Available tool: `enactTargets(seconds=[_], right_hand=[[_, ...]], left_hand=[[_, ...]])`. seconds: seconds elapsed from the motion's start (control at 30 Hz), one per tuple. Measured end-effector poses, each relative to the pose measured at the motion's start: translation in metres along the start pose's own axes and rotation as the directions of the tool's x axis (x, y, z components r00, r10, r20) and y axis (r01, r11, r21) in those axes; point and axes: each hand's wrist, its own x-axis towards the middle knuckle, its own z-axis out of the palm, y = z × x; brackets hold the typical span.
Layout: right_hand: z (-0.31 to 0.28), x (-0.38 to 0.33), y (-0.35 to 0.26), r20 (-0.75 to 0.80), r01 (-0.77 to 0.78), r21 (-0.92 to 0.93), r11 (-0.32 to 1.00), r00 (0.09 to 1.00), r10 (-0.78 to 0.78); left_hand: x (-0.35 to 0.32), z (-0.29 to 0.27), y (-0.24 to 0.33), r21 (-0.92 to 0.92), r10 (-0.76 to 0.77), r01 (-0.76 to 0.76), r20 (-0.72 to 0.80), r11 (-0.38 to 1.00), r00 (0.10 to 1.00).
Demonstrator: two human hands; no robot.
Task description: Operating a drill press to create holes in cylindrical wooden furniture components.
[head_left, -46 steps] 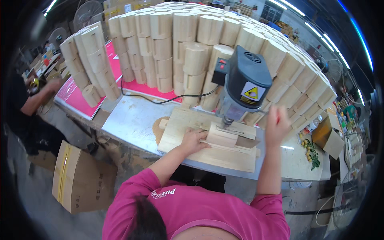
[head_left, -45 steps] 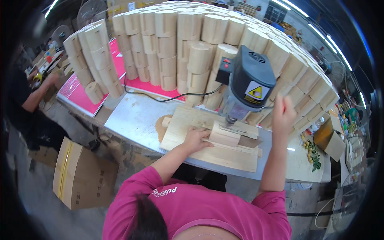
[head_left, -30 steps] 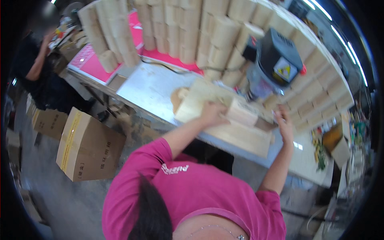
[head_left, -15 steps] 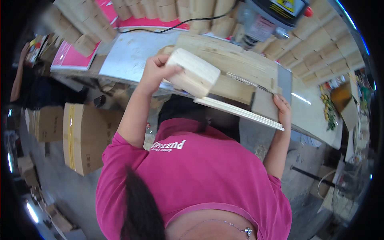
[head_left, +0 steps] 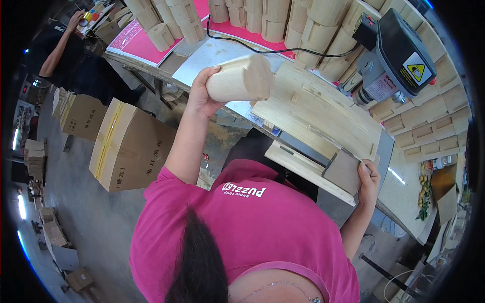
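Note:
My left hand is closed around a pale wooden cylinder with flattened sides, held up left of a wooden board fixture. The cylinder's rounded end points right, clear of the fixture. My right hand curls its fingers over the right edge of a flat grey-brown plate, which has a dark left edge. That plate sits over a long pale wooden rail at the fixture's near side. A thin metal rod runs along the fixture to the plate.
A grey and black bench machine stands at the back right, with a black cable across the bench. Stacked wooden cylinders line the back. Cardboard boxes stand on the floor at left; another person is beyond them.
My left hand has turned the wooden cylinder and lifted it away from the rail. The whole view has shifted and tilted. My right hand keeps its place at the plate's edge.

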Motion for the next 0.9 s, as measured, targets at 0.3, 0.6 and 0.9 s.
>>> enactTargets(seconds=[0.3,0.6,0.9], right_hand=[[-0.017,0.006,0.019,-0.006,0.247,0.057,0.967,0.969,-0.247],[-0.018,0.026,0.051,-0.171,0.338,0.078,0.938,0.931,-0.322],[-0.008,0.024,0.051,-0.190,0.184,-0.033,0.982,0.964,-0.187]], left_hand=[[0.020,-0.017,0.015,0.887,0.572,-0.391,0.193,0.245,0.797],[0.064,-0.065,-0.004,0.886,0.683,-0.455,0.389,-0.093,0.618],[0.069,-0.074,-0.048,0.912,0.800,-0.374,0.093,0.170,0.592]])
